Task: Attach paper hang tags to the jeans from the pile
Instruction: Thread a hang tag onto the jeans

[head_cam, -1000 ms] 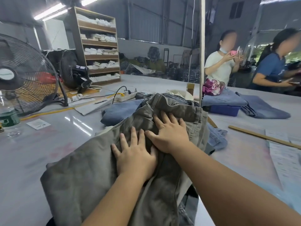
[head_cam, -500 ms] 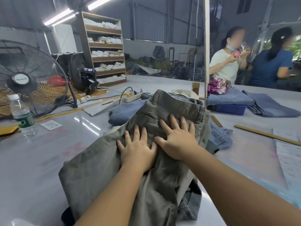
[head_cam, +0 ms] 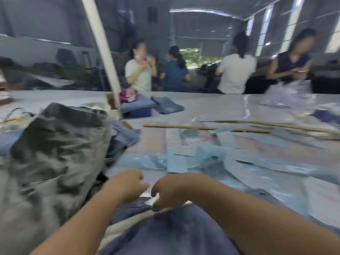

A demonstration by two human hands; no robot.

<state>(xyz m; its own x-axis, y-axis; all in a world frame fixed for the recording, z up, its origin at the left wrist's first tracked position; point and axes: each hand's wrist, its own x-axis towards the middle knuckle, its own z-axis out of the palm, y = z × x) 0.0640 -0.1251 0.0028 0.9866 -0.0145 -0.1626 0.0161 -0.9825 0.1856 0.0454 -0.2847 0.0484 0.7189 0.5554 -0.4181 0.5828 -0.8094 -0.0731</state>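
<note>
Both hands working at table edge: left hand [head_cam: 127,186] and right hand [head_cam: 166,190] curling fingers, contents lost to blur; grey jeans [head_cam: 51,155] lying left, hang tags [head_cam: 176,162] ahead; best pinching single tag.

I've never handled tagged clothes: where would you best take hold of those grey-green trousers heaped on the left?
Probably by the waistband, the thick band along the far top of the grey-green trousers. It stands up firm at the top of the heap, while the rest is limp folds. Come from above, fingers over its edge. The frame is blurred, so this is a guess.
</note>
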